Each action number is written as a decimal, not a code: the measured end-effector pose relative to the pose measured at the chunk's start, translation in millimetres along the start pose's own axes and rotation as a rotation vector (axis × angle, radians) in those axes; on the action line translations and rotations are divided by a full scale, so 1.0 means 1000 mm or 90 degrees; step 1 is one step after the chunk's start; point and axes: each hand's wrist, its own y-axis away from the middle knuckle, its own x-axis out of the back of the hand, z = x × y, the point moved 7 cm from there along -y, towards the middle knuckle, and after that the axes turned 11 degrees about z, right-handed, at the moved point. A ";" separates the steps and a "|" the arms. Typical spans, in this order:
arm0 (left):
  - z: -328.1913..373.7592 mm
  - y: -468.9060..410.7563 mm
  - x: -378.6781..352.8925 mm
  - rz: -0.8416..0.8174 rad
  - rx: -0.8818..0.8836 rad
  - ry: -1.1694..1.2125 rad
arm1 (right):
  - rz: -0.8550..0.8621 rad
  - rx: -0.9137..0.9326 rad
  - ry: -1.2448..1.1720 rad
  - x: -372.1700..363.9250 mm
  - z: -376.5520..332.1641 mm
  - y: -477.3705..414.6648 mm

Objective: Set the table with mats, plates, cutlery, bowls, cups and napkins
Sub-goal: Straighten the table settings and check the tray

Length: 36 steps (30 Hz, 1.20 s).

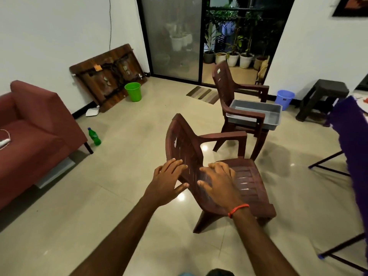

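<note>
— Hands?
— Lower centre of the frame. Left hand [169,182] flat, fingers spread, holding nothing, at the backrest of the near brown chair [249,182]. Right hand [219,182] likewise flat and empty, over the seat. Contact with the chair: cannot tell.
— Table?
— Table [360,106] at right edge of the frame, draped in purple cloth [352,134], well apart from both hands. Grey tub [256,110] sitting in the far chair [225,80], right of centre.

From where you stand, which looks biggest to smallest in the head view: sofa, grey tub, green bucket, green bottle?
1. sofa
2. grey tub
3. green bucket
4. green bottle
The bucket stands farther off.
</note>
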 end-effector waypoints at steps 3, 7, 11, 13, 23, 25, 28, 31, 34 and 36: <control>-0.024 -0.011 0.002 -0.009 0.003 0.004 | 0.007 0.003 0.020 -0.003 -0.011 -0.015; -0.038 -0.031 0.003 -0.024 -0.018 0.021 | 0.012 -0.018 0.037 -0.011 -0.016 -0.037; -0.064 -0.053 -0.003 -0.033 -0.060 0.029 | 0.023 -0.041 0.038 -0.034 -0.028 -0.062; -0.081 -0.066 -0.007 -0.040 -0.071 0.025 | 0.023 -0.052 0.041 -0.045 -0.031 -0.076; -0.182 -0.165 -0.014 -0.106 -0.147 -0.006 | 0.031 -0.160 0.055 -0.095 -0.035 -0.171; -0.193 -0.186 -0.020 -0.119 -0.151 0.005 | 0.026 -0.176 0.067 -0.103 -0.033 -0.183; -0.197 -0.212 -0.032 -0.141 -0.188 0.042 | 0.020 -0.208 0.083 -0.109 -0.031 -0.194; -0.195 -0.240 -0.050 -0.147 -0.270 0.068 | 0.026 -0.249 0.113 -0.110 -0.026 -0.206; -0.191 -0.266 -0.067 -0.150 -0.368 0.087 | 0.048 -0.311 0.134 -0.112 -0.020 -0.215; -0.192 -0.284 -0.077 -0.165 -0.425 0.107 | 0.065 -0.367 0.158 -0.113 -0.019 -0.220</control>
